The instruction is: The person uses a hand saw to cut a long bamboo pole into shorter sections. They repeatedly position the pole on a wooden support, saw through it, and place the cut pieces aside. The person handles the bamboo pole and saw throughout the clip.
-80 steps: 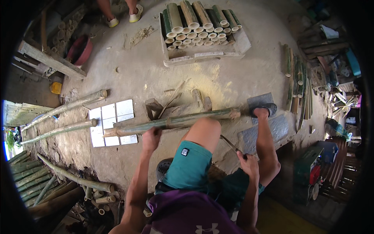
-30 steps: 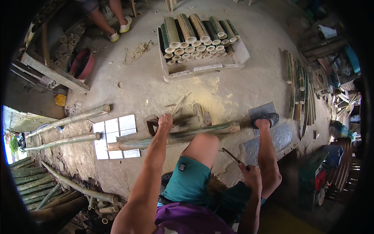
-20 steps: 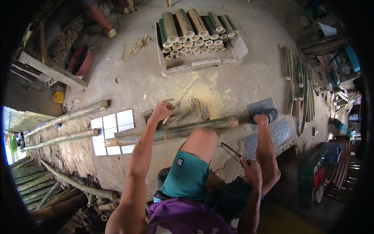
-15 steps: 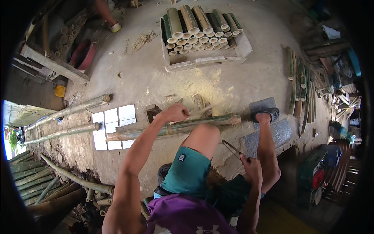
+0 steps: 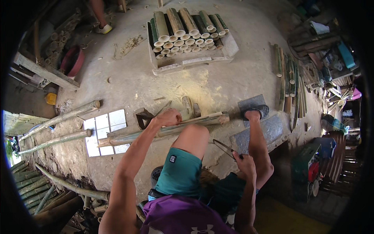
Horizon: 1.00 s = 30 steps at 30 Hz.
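Observation:
My left hand (image 5: pixel 170 117) is closed over a bamboo pole (image 5: pixel 163 132), with a thin pale strip (image 5: pixel 206 118) running rightward from its fingers along the pole's top. The grip itself is partly hidden. The pole lies crosswise in front of my bent knee. Lower and to the right, my right hand (image 5: pixel 245 165) grips the handle of a hacksaw (image 5: pixel 223 146), its slim frame pointing left and away from me. The saw is apart from the pole. Beyond my left hand are a wooden block (image 5: pixel 143 117) and a short upright-looking wood piece (image 5: pixel 187 105).
Cut bamboo tubes (image 5: pixel 177 24) are stacked in a shallow box (image 5: pixel 194 64) ahead. White tiles (image 5: pixel 91 137) lie under the pole's left end; two long poles (image 5: pixel 58 139) are farther left. Grey slabs (image 5: pixel 263 132) lie by my right foot. Another person's foot (image 5: pixel 104 29) shows far left.
The pale strip, raised above the pole before, now lies along its top. My left hand has lowered slightly with it. The saw stays in my right hand; the whole view has shifted.

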{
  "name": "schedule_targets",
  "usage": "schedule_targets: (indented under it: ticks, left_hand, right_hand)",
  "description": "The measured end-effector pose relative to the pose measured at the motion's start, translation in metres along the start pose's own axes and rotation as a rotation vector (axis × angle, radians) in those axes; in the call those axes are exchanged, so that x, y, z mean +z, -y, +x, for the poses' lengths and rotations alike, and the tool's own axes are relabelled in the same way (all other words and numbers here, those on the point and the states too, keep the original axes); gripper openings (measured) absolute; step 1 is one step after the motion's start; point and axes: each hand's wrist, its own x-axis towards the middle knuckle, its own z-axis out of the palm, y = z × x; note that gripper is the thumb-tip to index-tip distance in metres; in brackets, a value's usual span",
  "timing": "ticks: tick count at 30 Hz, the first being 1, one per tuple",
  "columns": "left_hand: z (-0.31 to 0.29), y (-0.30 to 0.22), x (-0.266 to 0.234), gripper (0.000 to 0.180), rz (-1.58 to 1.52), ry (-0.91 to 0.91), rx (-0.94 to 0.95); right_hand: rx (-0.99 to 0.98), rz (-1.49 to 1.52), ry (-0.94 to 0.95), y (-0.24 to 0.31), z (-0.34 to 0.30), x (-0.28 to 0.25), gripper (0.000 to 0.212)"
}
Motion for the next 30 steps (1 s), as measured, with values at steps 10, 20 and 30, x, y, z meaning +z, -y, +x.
schedule_targets:
  ticks: [10, 20, 30]
  left_hand:
    - [-0.002, -0.008, 0.004, 0.024, 0.061, -0.058, 0.06]
    - [0.024, 0.063, 0.021, 0.023, -0.076, -0.534, -0.532]
    - [-0.043, 0.062, 0.058, 0.035, -0.15, -1.031, -0.373]
  right_hand:
    - [-0.004, 0.016, -0.065, 0.004, 0.001, 0.0, 0.071]
    - [0.043, -0.013, -0.011, -0.002, 0.006, 0.004, 0.067]
    - [0.105, 0.06, 0.047, 0.012, 0.004, -0.002, 0.065]
